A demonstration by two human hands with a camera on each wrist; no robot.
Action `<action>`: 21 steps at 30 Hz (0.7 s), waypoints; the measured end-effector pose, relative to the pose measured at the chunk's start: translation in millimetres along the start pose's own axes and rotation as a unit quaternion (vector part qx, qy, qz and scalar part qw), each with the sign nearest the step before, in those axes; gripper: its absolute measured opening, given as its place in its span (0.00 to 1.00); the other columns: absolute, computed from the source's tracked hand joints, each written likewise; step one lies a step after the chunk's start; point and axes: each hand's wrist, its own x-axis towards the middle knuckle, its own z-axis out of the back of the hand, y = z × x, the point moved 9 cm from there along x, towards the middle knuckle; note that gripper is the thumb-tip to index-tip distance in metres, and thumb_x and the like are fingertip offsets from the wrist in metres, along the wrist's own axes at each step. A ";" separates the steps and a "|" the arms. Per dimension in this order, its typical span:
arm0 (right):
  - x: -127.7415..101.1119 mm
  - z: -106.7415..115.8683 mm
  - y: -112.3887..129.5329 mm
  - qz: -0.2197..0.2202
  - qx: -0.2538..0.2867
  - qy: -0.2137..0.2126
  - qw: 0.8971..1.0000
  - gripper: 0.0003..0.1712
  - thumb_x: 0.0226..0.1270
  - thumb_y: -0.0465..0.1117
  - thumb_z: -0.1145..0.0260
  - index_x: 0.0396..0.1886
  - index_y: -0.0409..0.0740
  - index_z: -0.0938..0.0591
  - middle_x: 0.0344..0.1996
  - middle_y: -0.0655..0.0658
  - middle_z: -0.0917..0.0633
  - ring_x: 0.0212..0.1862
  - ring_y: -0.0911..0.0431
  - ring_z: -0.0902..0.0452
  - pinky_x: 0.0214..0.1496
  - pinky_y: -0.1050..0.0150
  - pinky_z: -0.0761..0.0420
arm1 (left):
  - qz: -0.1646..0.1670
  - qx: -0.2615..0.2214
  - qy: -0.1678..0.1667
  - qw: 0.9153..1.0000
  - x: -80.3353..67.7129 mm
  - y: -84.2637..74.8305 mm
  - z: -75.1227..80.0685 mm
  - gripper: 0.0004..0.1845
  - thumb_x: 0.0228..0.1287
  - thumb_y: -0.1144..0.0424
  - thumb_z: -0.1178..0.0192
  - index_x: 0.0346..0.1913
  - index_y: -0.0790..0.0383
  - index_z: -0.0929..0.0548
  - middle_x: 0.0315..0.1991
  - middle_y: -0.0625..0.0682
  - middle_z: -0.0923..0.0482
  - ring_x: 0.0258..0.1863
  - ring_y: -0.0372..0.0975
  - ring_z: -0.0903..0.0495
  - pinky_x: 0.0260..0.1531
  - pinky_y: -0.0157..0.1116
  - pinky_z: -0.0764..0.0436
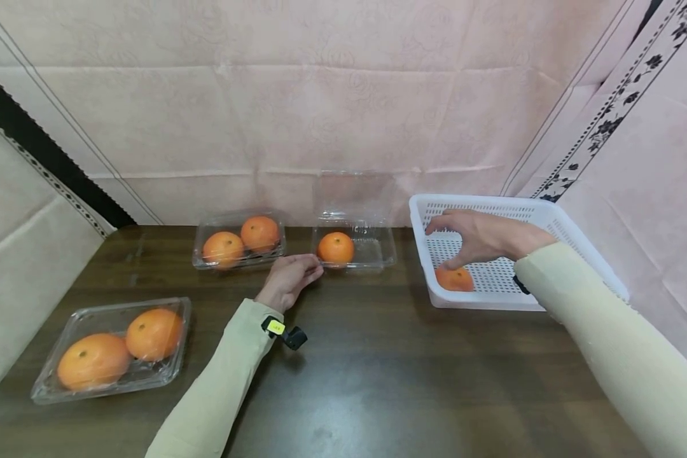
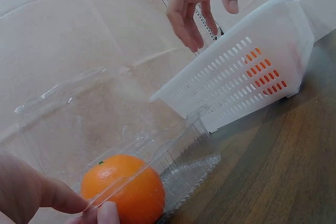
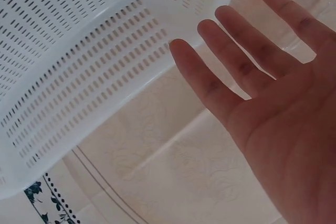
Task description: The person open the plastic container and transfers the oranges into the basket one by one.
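Observation:
An open clear clamshell box [image 1: 372, 253] holds one orange [image 1: 336, 248] at the back middle of the dark table. My left hand [image 1: 315, 270] pinches the box's front rim [image 2: 131, 179] between thumb and a finger [image 2: 107, 214], right beside the orange [image 2: 123, 188]. To the right stands a white slotted basket [image 1: 555, 222] with one orange [image 1: 454, 279] in its near left corner. Just above that orange, my right hand [image 1: 443, 245] hovers open with its fingers spread and holds nothing. The right wrist view shows the straight fingers [image 3: 236, 66] over the basket's wall [image 3: 79, 51].
Two closed clear boxes hold two oranges each: one at the back left [image 1: 239, 240], one at the front left [image 1: 114, 346]. Pink cloth hangs behind and to the right. Bare dark table [image 1: 378, 369] lies between my arms.

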 end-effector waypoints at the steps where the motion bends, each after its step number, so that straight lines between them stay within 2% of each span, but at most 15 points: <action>1: 1.1 1.0 1.8 0.003 -0.003 -0.004 1.000 0.41 0.55 0.55 0.20 0.67 0.51 0.24 0.71 0.40 0.26 0.71 0.41 0.31 0.72 0.35 0.29 | -0.003 -0.002 0.001 1.000 0.2 -0.3 -0.1 0.18 0.75 0.69 0.44 0.64 0.70 0.24 0.51 0.54 0.24 0.43 0.36 0.19 0.58 0.32 0.16; 4: 4.8 2.8 6.9 0.011 -0.013 -0.012 1.000 0.40 0.54 0.54 0.20 0.66 0.50 0.23 0.68 0.41 0.24 0.67 0.42 0.28 0.70 0.37 0.26 | -0.008 -0.005 0.004 1.000 0.5 -0.1 -0.2 0.18 0.75 0.69 0.44 0.64 0.71 0.23 0.50 0.54 0.23 0.42 0.36 0.19 0.58 0.32 0.15; 10: 10.6 0.8 12.1 0.005 -0.017 -0.004 1.000 0.39 0.54 0.55 0.21 0.66 0.52 0.23 0.67 0.41 0.23 0.66 0.43 0.27 0.68 0.37 0.23 | 0.004 0.003 0.004 1.000 -0.4 4.2 -1.3 0.18 0.76 0.67 0.44 0.64 0.69 0.23 0.52 0.55 0.22 0.45 0.38 0.20 0.60 0.32 0.17; 21: 24.5 5.0 25.3 0.016 -0.025 -0.023 0.999 0.39 0.55 0.53 0.21 0.66 0.54 0.24 0.64 0.43 0.22 0.66 0.46 0.27 0.71 0.41 0.24 | -0.005 0.005 -0.003 1.000 -1.4 0.1 -0.4 0.17 0.76 0.68 0.44 0.63 0.70 0.23 0.48 0.52 0.21 0.42 0.35 0.19 0.52 0.28 0.14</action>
